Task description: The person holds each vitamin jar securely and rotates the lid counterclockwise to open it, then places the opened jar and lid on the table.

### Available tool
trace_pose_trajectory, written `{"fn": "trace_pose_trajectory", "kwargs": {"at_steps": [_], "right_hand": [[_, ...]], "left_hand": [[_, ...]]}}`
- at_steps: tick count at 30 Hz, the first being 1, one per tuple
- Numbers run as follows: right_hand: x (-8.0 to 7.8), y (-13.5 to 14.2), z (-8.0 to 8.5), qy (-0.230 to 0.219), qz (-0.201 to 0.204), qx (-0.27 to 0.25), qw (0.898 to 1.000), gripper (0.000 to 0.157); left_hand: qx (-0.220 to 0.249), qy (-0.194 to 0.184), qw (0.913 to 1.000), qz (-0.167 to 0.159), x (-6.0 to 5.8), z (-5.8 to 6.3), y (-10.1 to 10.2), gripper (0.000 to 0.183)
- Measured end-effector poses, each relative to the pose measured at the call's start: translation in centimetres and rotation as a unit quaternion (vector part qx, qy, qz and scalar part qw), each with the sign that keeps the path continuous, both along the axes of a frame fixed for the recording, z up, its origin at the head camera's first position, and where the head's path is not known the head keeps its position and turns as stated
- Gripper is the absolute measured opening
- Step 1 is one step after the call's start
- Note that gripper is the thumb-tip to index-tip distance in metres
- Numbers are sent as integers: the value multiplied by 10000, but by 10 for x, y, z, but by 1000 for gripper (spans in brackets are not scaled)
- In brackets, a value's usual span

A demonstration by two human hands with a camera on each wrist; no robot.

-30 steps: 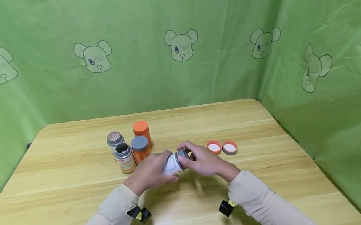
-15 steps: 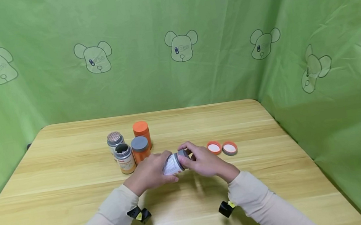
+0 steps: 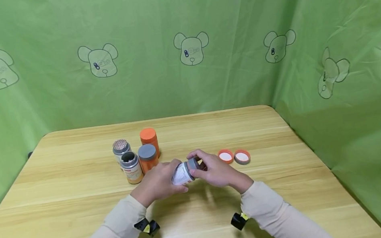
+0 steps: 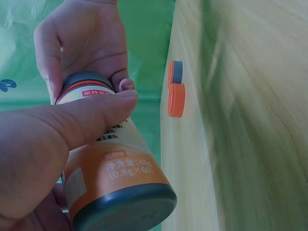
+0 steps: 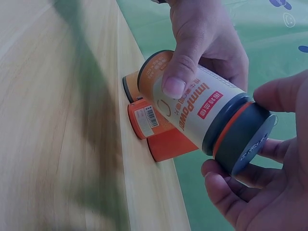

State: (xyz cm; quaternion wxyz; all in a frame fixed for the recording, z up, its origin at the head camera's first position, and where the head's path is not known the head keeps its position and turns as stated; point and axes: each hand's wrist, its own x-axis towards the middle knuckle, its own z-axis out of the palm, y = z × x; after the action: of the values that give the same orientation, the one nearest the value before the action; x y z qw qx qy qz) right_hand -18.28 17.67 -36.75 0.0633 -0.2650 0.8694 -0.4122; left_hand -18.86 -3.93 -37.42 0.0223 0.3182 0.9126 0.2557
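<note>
Tilted above the table, a pill bottle (image 3: pixel 181 174) with a white and orange label lies between both hands. My left hand (image 3: pixel 157 184) grips its body, the thumb pressed across the label in the left wrist view. The fingers and thumb of my right hand (image 3: pixel 216 169) pinch the dark grey lid (image 5: pixel 248 142) at the bottle's upper end. An orange ring (image 5: pixel 230 126) shows between lid and bottle neck in the right wrist view. The lid still sits on the bottle; how tightly, I cannot tell.
Left of the hands stand an open bottle (image 3: pixel 133 175), a foil-topped bottle (image 3: pixel 121 146), an orange bottle with grey lid (image 3: pixel 147 152) and an all-orange bottle (image 3: pixel 148 135). An orange lid (image 3: pixel 226 156) and a grey-rimmed lid (image 3: pixel 242 156) lie upturned to the right on the wooden table (image 3: pixel 279 204).
The right thumb has slid slightly down the lid, showing more of its grey side. The left hand, the bottle and the things on the table stay where they were.
</note>
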Motion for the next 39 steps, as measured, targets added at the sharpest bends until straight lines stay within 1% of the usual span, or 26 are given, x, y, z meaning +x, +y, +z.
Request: {"fn": "trace_pose_trajectory", "kwargs": {"at_steps": [4, 8, 13, 16, 22, 28, 33, 39], "right_hand": [[0, 0, -1, 16, 28, -5, 10000, 38], [0, 0, -2, 0, -126, 116, 9999, 40], [0, -1, -2, -100, -249, 97, 9996, 38], [0, -1, -1, -118, -215, 39, 9997, 37], [1, 0, 0, 10, -59, -32, 10000, 39], [0, 0, -1, -18, -186, 29, 9998, 39], [1, 0, -1, -99, -267, 26, 9996, 37], [1, 1, -1, 105, -59, -35, 9999, 38]], "left_hand": [[-11, 11, 10000, -15, 0, 0, 0, 64], [-13, 20, 10000, -21, 1, 1, 0, 64], [-16, -2, 10000, -17, 1, 2, 1, 64], [-19, -36, 10000, -6, 1, 2, 1, 64], [-27, -54, 10000, 12, 1, 2, 0, 65], [-26, 11, 10000, -4, 1, 2, 1, 64], [-35, -30, 10000, -6, 1, 3, 1, 63], [-95, -10, 10000, 19, 1, 3, 1, 65]]}}
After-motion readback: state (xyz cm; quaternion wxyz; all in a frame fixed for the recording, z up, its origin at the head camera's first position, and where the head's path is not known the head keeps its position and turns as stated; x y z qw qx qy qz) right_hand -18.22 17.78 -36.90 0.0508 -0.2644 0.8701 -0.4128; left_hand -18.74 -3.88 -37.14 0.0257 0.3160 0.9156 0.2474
